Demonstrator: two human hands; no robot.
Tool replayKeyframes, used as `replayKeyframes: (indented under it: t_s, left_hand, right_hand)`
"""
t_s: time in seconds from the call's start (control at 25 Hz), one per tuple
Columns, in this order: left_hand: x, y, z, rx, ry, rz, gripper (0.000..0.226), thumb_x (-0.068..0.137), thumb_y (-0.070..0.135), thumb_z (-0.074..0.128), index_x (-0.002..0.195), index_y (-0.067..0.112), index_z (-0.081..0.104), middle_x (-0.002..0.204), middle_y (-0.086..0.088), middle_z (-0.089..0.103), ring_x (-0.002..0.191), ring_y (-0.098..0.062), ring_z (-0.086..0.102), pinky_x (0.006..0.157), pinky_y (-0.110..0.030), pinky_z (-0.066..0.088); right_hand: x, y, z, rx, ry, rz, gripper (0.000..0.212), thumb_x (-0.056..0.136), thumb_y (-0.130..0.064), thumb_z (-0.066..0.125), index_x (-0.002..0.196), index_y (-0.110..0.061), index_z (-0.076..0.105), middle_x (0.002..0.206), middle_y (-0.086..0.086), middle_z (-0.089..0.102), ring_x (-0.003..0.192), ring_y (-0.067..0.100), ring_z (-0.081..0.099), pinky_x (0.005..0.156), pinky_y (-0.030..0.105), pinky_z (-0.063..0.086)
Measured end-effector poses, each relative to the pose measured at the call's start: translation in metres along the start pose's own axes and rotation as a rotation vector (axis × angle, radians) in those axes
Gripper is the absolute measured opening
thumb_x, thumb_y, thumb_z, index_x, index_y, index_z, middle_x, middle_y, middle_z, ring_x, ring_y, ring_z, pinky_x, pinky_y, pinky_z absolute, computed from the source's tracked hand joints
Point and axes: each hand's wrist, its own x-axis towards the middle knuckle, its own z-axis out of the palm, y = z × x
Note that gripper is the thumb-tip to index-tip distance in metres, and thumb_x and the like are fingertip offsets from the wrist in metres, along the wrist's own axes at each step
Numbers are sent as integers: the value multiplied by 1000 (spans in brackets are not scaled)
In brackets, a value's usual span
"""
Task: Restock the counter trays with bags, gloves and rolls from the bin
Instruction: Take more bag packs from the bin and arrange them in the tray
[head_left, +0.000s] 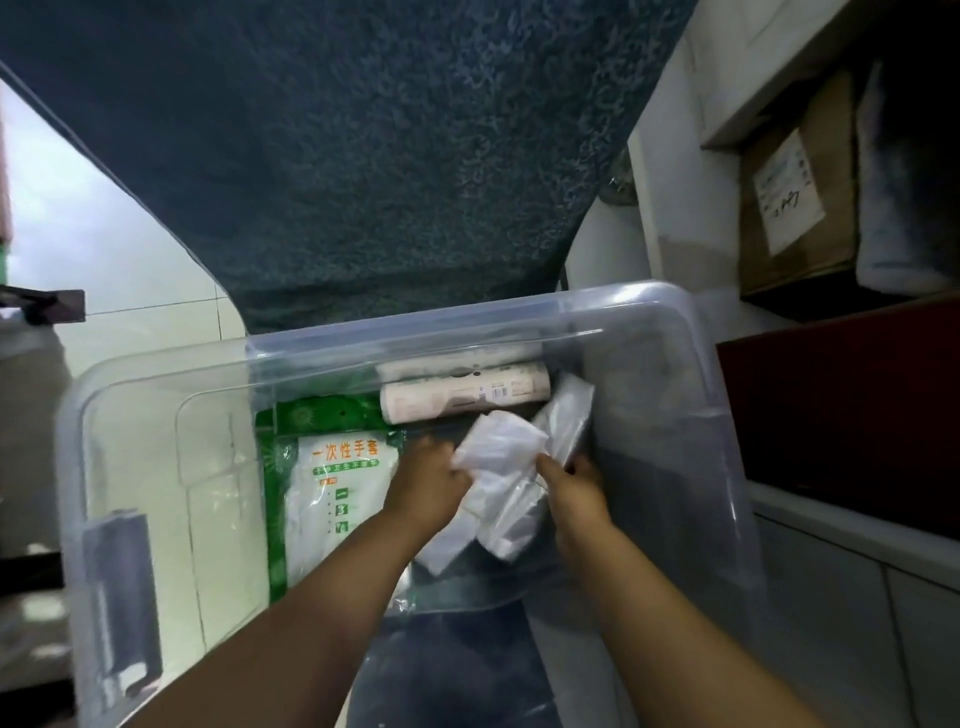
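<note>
A clear plastic bin (156, 395) fills the lower middle of the head view. Both my hands reach inside it. My left hand (423, 491) and my right hand (574, 491) each grip one side of a folded bundle of white plastic bags (501, 447), lifted slightly off the bin floor. More clear bags (566, 421) lie under and behind it. A green and white packet of disposable gloves (337, 483) lies flat to the left of my hands. Two paper-wrapped rolls (462, 397) rest against the bin's far wall.
A dark teal mottled surface (363, 156) looms behind the bin. At the right stand a white cabinet (675, 156), a cardboard box with a label (795, 192) and a dark red panel (841, 405). Pale floor tiles (104, 260) show at the left.
</note>
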Motion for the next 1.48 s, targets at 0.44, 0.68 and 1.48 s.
replayKeyframes:
  t_s: [0.44,0.68,1.48]
  left_hand:
    - [-104,55,-91,-451,303,64,9,87,27,55,93,20,57,82,4,65,74,-17,61,70,-33,48]
    - [-174,111,-137,-621,345,96,19,86,27,54,69,18,51,65,0,56,60,-19,51,55,-30,37]
    - [-276,218,-157,-1070,-60,366,22,80,32,67,99,21,66,85,-5,77,77,-25,73,69,-41,58]
  right_hand:
    - [-110,-66,-53,147,-299,-194,17,82,0,59,89,-12,69,75,5,76,67,20,70,57,30,55]
    - [-229,-109,-48,-204,7,-710,9,80,-15,63,75,-23,63,66,1,66,58,9,62,51,17,51]
    - [-396,-125,-129,-241,82,-753,80,75,-34,74,140,-26,28,129,-11,46,114,7,49,98,29,44]
